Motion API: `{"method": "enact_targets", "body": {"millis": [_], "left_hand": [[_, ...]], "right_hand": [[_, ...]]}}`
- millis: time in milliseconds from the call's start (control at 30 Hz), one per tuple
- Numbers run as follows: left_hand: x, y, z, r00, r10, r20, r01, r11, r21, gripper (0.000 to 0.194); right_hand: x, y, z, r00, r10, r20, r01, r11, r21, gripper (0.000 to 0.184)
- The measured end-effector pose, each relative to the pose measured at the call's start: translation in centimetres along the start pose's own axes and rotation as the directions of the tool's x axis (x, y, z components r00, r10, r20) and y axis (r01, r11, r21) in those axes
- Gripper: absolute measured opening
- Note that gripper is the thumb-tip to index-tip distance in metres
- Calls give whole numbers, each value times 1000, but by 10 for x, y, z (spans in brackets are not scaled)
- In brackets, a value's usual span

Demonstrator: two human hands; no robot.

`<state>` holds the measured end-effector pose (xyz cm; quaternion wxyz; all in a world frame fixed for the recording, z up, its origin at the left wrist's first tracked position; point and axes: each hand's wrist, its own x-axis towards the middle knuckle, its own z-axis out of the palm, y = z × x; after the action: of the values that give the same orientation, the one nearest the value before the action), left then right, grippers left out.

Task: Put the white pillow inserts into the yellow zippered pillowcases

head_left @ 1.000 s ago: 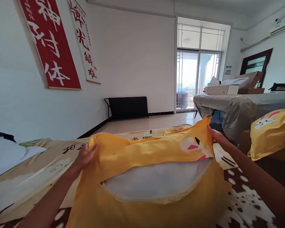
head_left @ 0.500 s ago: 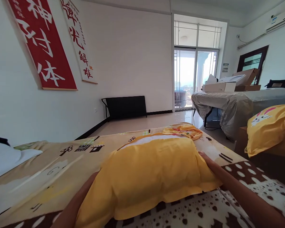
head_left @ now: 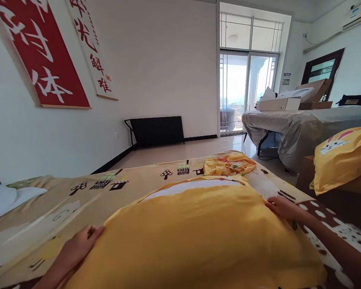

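Observation:
A yellow pillow (head_left: 198,237) fills the lower middle of the head view, its near part cut off by the frame. Along its far edge the yellow cover gapes, and a white strip shows inside. My left hand (head_left: 83,243) pinches the pillow's left edge with curled fingers. On the right side, my right hand (head_left: 281,206) grips the edge near the far corner between thumb and fingers. Just beyond the pillow lies a crumpled yellow cloth (head_left: 228,164) on the patterned bedspread (head_left: 108,208).
At the right sits another yellow pillow (head_left: 343,160) with a rabbit face. Behind it stands a plastic-covered table (head_left: 295,124) bearing an open cardboard box (head_left: 284,103). A white pillow (head_left: 12,196) lies far left. A folded black table (head_left: 156,130) leans by the wall.
The pillow has come closer and lies flatter, showing more of its top face. Both hands now show at its side edges, where the pillow mostly hid them before. The view has tilted down slightly.

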<state>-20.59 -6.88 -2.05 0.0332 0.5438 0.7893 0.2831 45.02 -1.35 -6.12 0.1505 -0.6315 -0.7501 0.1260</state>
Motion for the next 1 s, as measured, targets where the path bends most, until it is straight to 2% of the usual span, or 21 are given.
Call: {"method": "enact_targets", "body": {"millis": [33, 100, 167, 200, 233, 300, 367, 400, 433, 500, 567, 667, 733, 833, 933, 1000], "left_hand": [[0, -2, 4, 999, 33, 11, -33, 999, 40, 30], [-4, 10, 5, 997, 77, -9, -77, 997, 31, 36], [-12, 41, 1, 978, 206, -29, -207, 978, -30, 47], [-17, 62, -1, 956, 293, 4, -292, 954, -65, 48], [-23, 85, -2, 914, 402, 53, -396, 912, -105, 48], [-34, 126, -2, 790, 581, 194, -558, 813, -163, 47], [-40, 154, 5, 688, 663, 297, -638, 747, -190, 45], [-42, 160, 10, 659, 680, 322, -658, 728, -191, 44], [-42, 162, 15, 649, 686, 329, -668, 720, -185, 42], [-41, 152, 26, 673, 667, 320, -656, 738, -161, 41], [-39, 136, 34, 730, 613, 304, -609, 784, -118, 42], [-35, 121, 30, 789, 534, 304, -551, 834, -34, 44], [-29, 124, 17, 811, 505, 295, -546, 834, 74, 45], [-17, 145, -16, 849, 475, 232, -526, 804, 279, 48], [-10, 166, -49, 875, 475, 93, -466, 776, 425, 56], [-11, 175, -64, 882, 470, 20, -414, 755, 509, 62]], "right_hand": [[0, -1, 4, 1000, 16, 26, -14, 998, -61, 34], [1, -17, 2, 999, 11, -32, -14, 995, -103, 27], [2, -49, -10, 980, -113, -164, 105, 993, -55, 34], [2, -70, -17, 952, -221, -212, 223, 975, -16, 37], [3, -92, -23, 917, -322, -234, 335, 942, 16, 39], [4, -133, -29, 858, -464, -221, 486, 873, 50, 42], [7, -159, -26, 825, -542, -158, 555, 831, 44, 41], [8, -165, -21, 820, -559, -122, 566, 823, 37, 39], [10, -165, -15, 824, -559, -94, 564, 825, 31, 37], [13, -153, -3, 854, -515, -70, 518, 854, 39, 36], [16, -133, 6, 896, -438, -64, 442, 895, 59, 38], [22, -110, 3, 927, -375, -20, 376, 926, 35, 44], [26, -107, -12, 928, -372, -31, 371, 928, -42, 48], [31, -121, -46, 918, -359, -169, 323, 923, -207, 50], [30, -143, -78, 886, -324, -332, 175, 896, -408, 47], [27, -155, -89, 876, -315, -364, 90, 849, -520, 48]]}}
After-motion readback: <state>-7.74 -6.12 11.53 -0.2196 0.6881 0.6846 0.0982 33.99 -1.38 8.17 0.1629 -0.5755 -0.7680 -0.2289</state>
